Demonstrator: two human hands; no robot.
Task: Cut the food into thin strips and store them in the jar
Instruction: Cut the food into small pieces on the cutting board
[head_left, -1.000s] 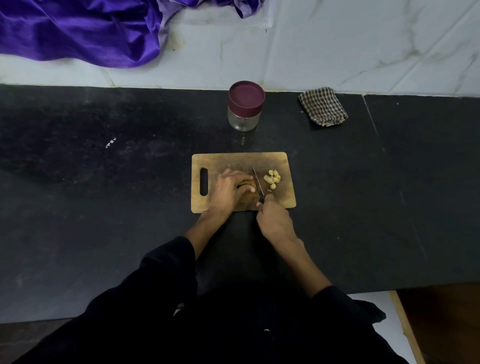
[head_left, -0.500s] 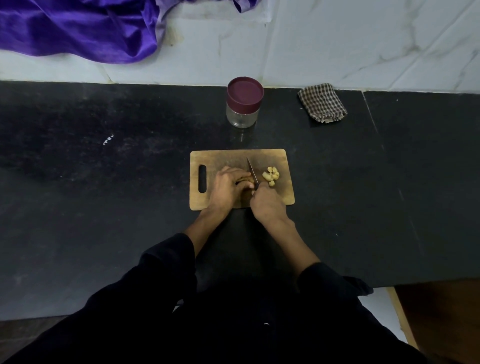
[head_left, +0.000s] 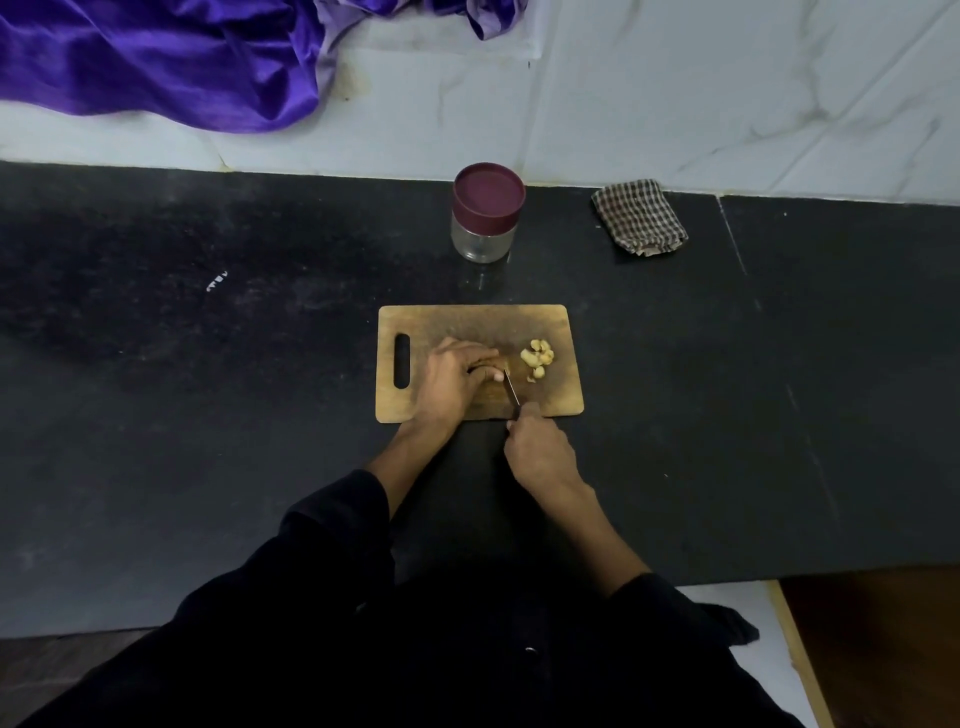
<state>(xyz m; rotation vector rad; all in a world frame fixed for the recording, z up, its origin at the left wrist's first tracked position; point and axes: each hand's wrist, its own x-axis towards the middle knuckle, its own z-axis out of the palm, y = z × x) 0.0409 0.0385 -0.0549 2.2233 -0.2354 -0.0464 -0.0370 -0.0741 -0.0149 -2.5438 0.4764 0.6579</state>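
Wooden cutting board (head_left: 467, 325) on black counter (head_left: 208, 415). Left hand (head_left: 449, 379) on board, fingers curled over uncut food piece (head_left: 500, 364), pinning it down. Knife (head_left: 511, 387) blade just right of those fingertips; right hand (head_left: 540, 452) wrapped around handle at board's near edge. Pale cut pieces (head_left: 537, 356) heaped right of blade. Behind board: glass jar (head_left: 483, 241), maroon lid (head_left: 488, 192) on, looks empty. Checked cloth (head_left: 639, 215) far right

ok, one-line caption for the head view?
Left hand steadies food while right hand slices with knife on cutting board; jar lidded.
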